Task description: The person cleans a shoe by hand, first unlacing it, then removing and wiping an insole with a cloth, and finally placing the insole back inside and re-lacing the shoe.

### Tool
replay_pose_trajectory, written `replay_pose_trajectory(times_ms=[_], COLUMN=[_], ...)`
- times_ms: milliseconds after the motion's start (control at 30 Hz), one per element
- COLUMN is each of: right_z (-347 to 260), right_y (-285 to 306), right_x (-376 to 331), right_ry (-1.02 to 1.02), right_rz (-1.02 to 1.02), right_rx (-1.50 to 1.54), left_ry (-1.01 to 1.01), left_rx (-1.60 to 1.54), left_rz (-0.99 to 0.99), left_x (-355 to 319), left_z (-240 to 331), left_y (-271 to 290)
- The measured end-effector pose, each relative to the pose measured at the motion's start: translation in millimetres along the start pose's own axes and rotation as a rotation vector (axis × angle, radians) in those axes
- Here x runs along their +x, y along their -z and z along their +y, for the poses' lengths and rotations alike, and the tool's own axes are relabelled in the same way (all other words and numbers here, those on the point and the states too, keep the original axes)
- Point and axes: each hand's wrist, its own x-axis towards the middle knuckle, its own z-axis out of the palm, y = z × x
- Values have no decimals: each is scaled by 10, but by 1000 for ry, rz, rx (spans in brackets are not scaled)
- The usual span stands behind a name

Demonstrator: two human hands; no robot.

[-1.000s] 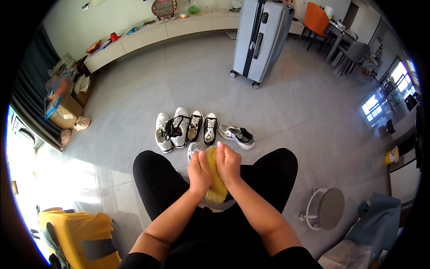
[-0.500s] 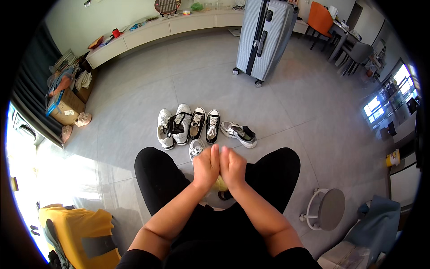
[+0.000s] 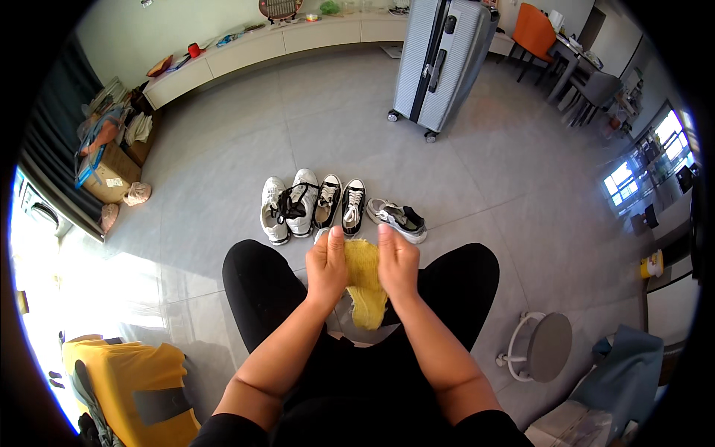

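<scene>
Between my legs I hold a yellow, shoe-sole-shaped insole [image 3: 365,279] with slightly frayed edges. My left hand [image 3: 326,268] grips its left edge, thumb pointing forward. Its right edge is in my right hand [image 3: 399,262], closed the same way. Just beyond stand a pair of white sneakers [image 3: 272,212] with black laces and a pair of black-and-white canvas shoes [image 3: 354,207]. To the right of them, a white-and-grey sneaker [image 3: 402,222] lies at an angle. Another white shoe is mostly hidden behind my left hand.
A silver suitcase [image 3: 439,67] on wheels stands ahead on the right. Nearby on the right is a round grey stool [image 3: 550,347]. Yellow cloth [image 3: 123,372] lies at the lower left, and a cardboard box [image 3: 112,177] stands by the curtain. A low white cabinet [image 3: 246,56] lines the far wall.
My hands, close together half a second ago, have moved apart. The yellow insole, mostly hidden before, now shows spread flat between them. The row of shoes stays in place.
</scene>
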Motion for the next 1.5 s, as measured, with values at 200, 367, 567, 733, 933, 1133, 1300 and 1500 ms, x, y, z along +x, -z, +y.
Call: replay_pose_trajectory(times_ms=[200, 367, 567, 733, 933, 1133, 1300, 1500], right_z=[-134, -115, -1, 64, 146, -15, -24, 199], right_y=[85, 89, 112, 97, 132, 237, 219, 135], right_x=[1, 12, -48, -112, -111, 75, 67, 221], right_ry=[123, 53, -205, -125, -179, -80, 131, 180], right_rz=[-295, -113, -253, -54, -77, -301, -60, 128], right_rx=[22, 34, 75, 11, 85, 195, -69, -35], left_ry=[-108, -124, -96, 39, -49, -207, 280, -1], left_rx=[166, 287, 386, 70, 321, 380, 57, 435], left_rz=[-45, -287, -34, -156, -177, -452, -599, -409], left_x=[-17, -116, 15, -58, -134, -223, -218, -478], left_z=[-32, 93, 79, -97, -3, 110, 54, -45], left_y=[58, 95, 152, 156, 152, 194, 216, 72])
